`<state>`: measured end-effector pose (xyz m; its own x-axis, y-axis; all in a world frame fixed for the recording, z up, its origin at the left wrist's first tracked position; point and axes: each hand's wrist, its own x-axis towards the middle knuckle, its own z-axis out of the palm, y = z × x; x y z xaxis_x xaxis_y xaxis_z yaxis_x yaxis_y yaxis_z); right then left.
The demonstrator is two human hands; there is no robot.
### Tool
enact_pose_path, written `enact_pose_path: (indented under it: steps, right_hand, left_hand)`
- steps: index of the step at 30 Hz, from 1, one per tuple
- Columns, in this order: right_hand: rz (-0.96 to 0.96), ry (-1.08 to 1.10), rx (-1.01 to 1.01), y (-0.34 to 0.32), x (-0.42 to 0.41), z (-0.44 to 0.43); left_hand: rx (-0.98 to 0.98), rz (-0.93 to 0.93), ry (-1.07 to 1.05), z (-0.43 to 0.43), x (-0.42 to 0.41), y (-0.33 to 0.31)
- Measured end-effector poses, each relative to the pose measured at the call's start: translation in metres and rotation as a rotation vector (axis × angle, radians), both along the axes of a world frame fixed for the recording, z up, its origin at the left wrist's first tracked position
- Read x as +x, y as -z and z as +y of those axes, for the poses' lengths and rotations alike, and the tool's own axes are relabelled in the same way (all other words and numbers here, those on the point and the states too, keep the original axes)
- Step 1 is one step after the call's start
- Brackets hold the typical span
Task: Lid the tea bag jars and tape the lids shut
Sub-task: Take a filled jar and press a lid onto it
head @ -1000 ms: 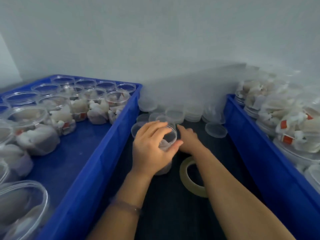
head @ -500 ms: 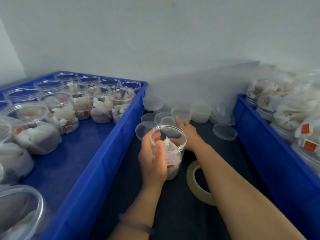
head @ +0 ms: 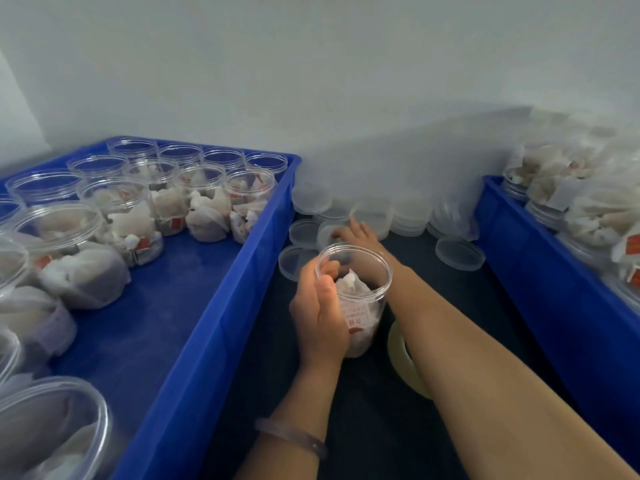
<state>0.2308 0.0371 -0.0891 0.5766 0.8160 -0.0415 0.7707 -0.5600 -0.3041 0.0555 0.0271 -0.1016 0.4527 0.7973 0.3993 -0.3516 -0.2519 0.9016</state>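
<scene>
My left grip [head: 320, 306] clasps the open jar [head: 363, 306] upright for capping; right grip [head: 355, 235] touches a loose lid [head: 324, 240], closure unclear.

The left forearm comes in from the near edge of the tabletop [head: 367, 420], a pale bangle [head: 291, 441] round its wrist. The left hand [head: 320, 306] grips the left wall of an upright jar [head: 363, 317], fingers curled round it and the thumb up near the rim. The right arm slants in from the near right corner. The right hand [head: 358, 233] lies beyond the jar, palm down, fingers stretched onto a loose lid [head: 325, 237].
</scene>
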Motion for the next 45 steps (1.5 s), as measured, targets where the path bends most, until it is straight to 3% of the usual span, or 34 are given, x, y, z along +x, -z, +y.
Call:
enact_pose_path:
  steps: [5,9,10,12,14,20,26,29,32,34,37,41,45]
  right_hand:
    - [0.160,0.099,0.193,-0.011,-0.006,-0.015]
    - [0.465,0.120,0.798,-0.061,-0.033,-0.058]
    - [0.471,0.042,0.786,-0.073,-0.043,-0.072]
    - [0.358,-0.105,0.538,-0.087,-0.070,-0.093]
    - [0.270,-0.153,0.421,-0.082,-0.090,-0.100]
    - [0.080,-0.177,0.511,-0.065,-0.109,-0.097]
    - [0.076,-0.225,0.375,-0.076,-0.105,-0.098]
    - [0.081,-0.158,0.364,-0.075,-0.109,-0.100]
    - [0.057,0.081,0.399,-0.070,-0.127,-0.093]
    - [-0.065,0.226,0.300,-0.068,-0.145,-0.089]
    - [-0.203,0.263,0.082,-0.074,-0.160,-0.102]
    - [-0.132,0.164,0.131,-0.099,-0.141,-0.127]
    - [0.158,-0.107,0.221,-0.098,-0.131,-0.115]
  left_hand:
    - [-0.002,0.003,0.004,0.001,0.000,-0.001]
    - [-0.087,0.007,0.029,0.000,0.001,0.000]
    - [-0.114,0.004,0.036,0.000,0.000,-0.001]
    - [-0.152,-0.008,0.056,-0.001,-0.001,-0.002]
    - [-0.173,-0.005,0.084,-0.001,-0.004,-0.005]
    - [-0.179,0.005,0.062,0.001,-0.006,-0.005]
    - [-0.156,0.036,0.087,0.003,-0.005,-0.002]
    - [-0.164,0.027,0.092,0.002,-0.005,-0.002]
    - [-0.175,0.040,0.072,-0.003,-0.004,-0.003]
    - [-0.110,0.097,0.045,-0.004,-0.001,-0.004]
    - [-0.051,0.153,-0.007,-0.005,0.000,-0.002]
    - [-0.085,0.060,0.062,-0.002,-0.006,-0.003]
    - [-0.096,0.115,0.167,0.004,-0.007,-0.003]
